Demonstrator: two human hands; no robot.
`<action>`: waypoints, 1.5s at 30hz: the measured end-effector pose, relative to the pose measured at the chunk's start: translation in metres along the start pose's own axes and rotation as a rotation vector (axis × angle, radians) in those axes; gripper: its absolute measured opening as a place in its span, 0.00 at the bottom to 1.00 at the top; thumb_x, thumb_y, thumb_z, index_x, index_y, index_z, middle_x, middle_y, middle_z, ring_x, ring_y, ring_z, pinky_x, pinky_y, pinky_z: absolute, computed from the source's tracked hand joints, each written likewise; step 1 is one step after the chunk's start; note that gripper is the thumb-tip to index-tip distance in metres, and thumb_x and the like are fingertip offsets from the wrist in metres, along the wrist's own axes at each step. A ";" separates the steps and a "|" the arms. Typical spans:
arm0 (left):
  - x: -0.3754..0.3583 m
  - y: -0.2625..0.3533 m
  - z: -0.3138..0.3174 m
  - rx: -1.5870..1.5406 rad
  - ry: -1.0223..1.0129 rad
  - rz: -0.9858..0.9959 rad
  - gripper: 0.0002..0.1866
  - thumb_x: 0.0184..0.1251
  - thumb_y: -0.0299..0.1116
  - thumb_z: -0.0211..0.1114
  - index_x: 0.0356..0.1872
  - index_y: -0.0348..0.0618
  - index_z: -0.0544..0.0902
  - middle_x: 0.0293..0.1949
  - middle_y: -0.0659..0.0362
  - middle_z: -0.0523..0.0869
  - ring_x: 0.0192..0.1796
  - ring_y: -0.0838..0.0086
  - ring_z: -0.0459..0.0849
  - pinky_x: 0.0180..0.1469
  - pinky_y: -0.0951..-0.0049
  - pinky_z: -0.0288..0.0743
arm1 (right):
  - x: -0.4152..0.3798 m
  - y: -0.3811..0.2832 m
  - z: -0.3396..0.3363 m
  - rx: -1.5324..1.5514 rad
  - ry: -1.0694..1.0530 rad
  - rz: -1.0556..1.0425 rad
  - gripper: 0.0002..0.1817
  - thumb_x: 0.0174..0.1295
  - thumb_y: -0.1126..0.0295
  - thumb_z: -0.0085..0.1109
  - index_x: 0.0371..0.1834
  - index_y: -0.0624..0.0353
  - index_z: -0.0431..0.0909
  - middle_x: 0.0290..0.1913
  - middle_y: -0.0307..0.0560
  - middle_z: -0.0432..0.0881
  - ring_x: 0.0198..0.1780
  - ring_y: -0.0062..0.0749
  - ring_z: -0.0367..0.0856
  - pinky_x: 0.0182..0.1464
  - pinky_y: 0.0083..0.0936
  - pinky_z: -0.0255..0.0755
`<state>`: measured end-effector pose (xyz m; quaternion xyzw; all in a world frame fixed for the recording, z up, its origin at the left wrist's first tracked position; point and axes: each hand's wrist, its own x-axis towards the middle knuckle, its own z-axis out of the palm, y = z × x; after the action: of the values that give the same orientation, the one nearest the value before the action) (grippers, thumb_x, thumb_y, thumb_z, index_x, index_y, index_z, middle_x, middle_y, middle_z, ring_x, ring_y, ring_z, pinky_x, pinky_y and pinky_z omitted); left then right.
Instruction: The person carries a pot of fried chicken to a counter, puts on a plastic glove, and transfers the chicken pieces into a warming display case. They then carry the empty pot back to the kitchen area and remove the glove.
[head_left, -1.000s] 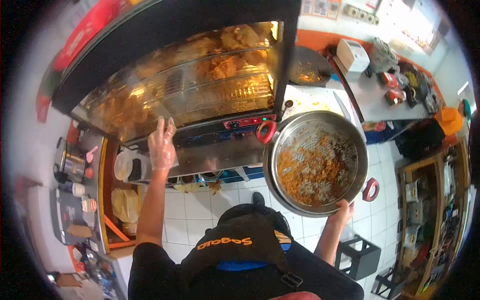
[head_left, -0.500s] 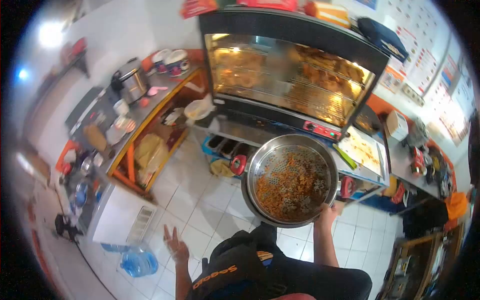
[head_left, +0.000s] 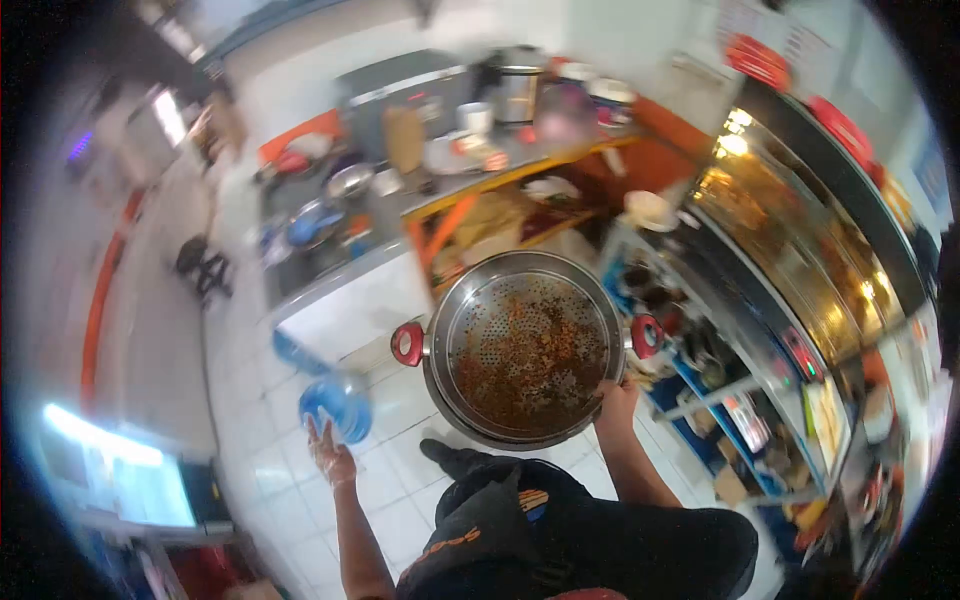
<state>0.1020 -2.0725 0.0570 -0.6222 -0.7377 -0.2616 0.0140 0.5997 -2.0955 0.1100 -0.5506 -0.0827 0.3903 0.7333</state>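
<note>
My right hand (head_left: 615, 405) is closed on the lower right rim of a round metal steamer pan (head_left: 525, 264), carrying it in front of my body. The pan has a perforated bottom, a red handle on each side, and orange-brown crumbs (head_left: 545, 345) scattered inside; a darker rim shows just beneath it. My thumb lies over the rim, while the other fingers are hidden below. Off to the left, my left hand (head_left: 331, 458) is empty with its fingers spread, and something whitish coats them. In view it is nearest a blue water bottle (head_left: 345, 405) on the floor.
Ahead stands a counter with an orange-yellow edge (head_left: 520, 165), bearing a metal pot (head_left: 520, 85), cups and dishes. A lit glass food warmer (head_left: 800, 230) is at right, above shelves (head_left: 715, 400) of containers. At left is a sink area with bowls (head_left: 350, 181).
My view has turned left, so the food warmer has shifted to the right side. The pan has come along in my right hand; my left hand stays open.
</note>
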 end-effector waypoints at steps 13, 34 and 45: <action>-0.318 -0.258 -0.086 0.518 -0.095 -1.153 0.15 0.65 0.32 0.56 0.47 0.32 0.79 0.53 0.45 0.79 0.61 0.52 0.73 0.66 0.59 0.65 | -0.111 0.177 0.387 -0.224 -0.652 0.441 0.12 0.43 0.83 0.51 0.35 0.67 0.72 0.25 0.38 0.70 0.24 0.23 0.67 0.24 0.22 0.60; 0.159 -0.797 -0.272 -0.256 0.282 -0.785 0.21 0.56 0.21 0.54 0.53 0.30 0.76 0.55 0.40 0.77 0.61 0.51 0.72 0.66 0.57 0.63 | -0.406 0.407 0.748 -0.327 -0.542 0.371 0.18 0.39 0.80 0.50 0.38 0.69 0.73 0.28 0.43 0.72 0.26 0.28 0.70 0.28 0.22 0.66; 0.544 -0.907 -0.160 0.065 -0.181 -0.099 0.35 0.42 0.21 0.54 0.60 0.45 0.73 0.68 0.51 0.65 0.66 0.54 0.67 0.68 0.64 0.61 | -0.399 0.508 0.895 -0.120 -0.339 0.329 0.18 0.43 0.84 0.51 0.41 0.66 0.74 0.28 0.41 0.74 0.24 0.25 0.68 0.24 0.23 0.63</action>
<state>-0.9090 -1.7220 0.0488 -0.6051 -0.7741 -0.1805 -0.0454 -0.4103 -1.6497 0.1300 -0.5258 -0.1368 0.5856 0.6016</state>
